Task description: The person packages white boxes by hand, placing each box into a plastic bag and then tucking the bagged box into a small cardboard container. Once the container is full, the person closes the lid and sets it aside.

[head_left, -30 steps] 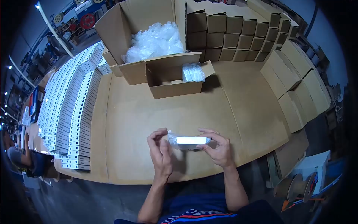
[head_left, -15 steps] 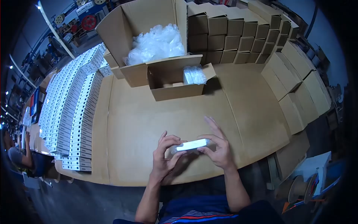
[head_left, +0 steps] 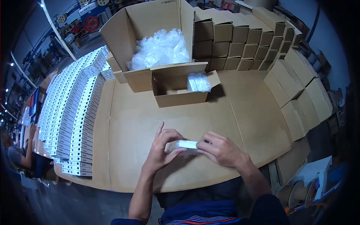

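Between my two hands, just above the table near its front edge, is a small white box point(head_left: 187, 144) with clear plastic wrap showing at its left end. My left hand point(head_left: 164, 148) grips that end between thumb and fingers, its index finger raised. Over the right end, the fingers of my right hand point(head_left: 219, 149) are closed and cover part of the box. Beyond my hands stands an open cardboard carton point(head_left: 182, 100), with wrapped white boxes point(head_left: 198, 82) at its right end.
A large open carton point(head_left: 140, 81) full of clear plastic bags point(head_left: 161, 48) stands behind. Stacked white boxes point(head_left: 83, 127) line the left. Brown cartons point(head_left: 240, 35) are piled at the back right, more cartons point(head_left: 296, 93) at the right edge. Another person point(head_left: 24, 150) sits far left.
My right hand has turned and closed over the right end of the white box, hiding part of it. My left hand still holds the other end. The view has shifted slightly.
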A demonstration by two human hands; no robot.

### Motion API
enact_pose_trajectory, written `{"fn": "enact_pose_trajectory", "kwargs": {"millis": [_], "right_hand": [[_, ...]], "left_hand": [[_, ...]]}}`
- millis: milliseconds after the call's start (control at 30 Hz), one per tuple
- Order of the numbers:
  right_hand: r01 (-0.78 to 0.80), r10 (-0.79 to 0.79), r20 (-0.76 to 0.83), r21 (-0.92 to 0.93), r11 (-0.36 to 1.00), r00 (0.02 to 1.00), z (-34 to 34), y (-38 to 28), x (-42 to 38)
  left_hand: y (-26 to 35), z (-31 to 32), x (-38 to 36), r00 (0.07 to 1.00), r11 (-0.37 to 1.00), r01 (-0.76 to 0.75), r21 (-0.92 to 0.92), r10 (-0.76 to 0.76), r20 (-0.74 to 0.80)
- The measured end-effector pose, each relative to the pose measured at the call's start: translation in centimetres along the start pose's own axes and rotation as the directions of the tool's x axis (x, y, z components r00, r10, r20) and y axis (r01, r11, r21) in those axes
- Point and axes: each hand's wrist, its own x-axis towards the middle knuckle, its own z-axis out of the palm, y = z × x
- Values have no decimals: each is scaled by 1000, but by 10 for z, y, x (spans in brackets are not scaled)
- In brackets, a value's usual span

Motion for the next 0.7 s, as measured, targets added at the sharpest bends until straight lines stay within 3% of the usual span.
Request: {"fn": "enact_pose_trajectory", "kwargs": {"millis": [133, 267, 300, 400, 567, 700], "right_hand": [[-4, 2, -66, -22, 1000, 998, -14, 16, 21], [-198, 160, -316, -89, 976, 935, -29, 34, 49], [-238, 190, -390, -76, 968, 901, -26, 42, 56], [-317, 248, -530, -42, 947, 811, -19, 53, 86], [-361, 256, -622, -47, 931, 741, 11, 79, 119], [-342, 163, -649, -159, 926, 744, 25, 89, 126]], "left_hand": [[-4, -9, 26, 985, 986, 166, -1, -166, -49], [-19, -19, 59, 985, 920, 169, 353, -143, -97], [-23, -21, 65, 995, 874, 99, 476, -84, -54], [-39, -17, 92, 999, 811, -41, 584, 46, 5], [-66, 2, 107, 996, 691, -29, 723, -38, 77], [-68, 7, 102, 997, 701, -25, 713, -35, 69]]}}
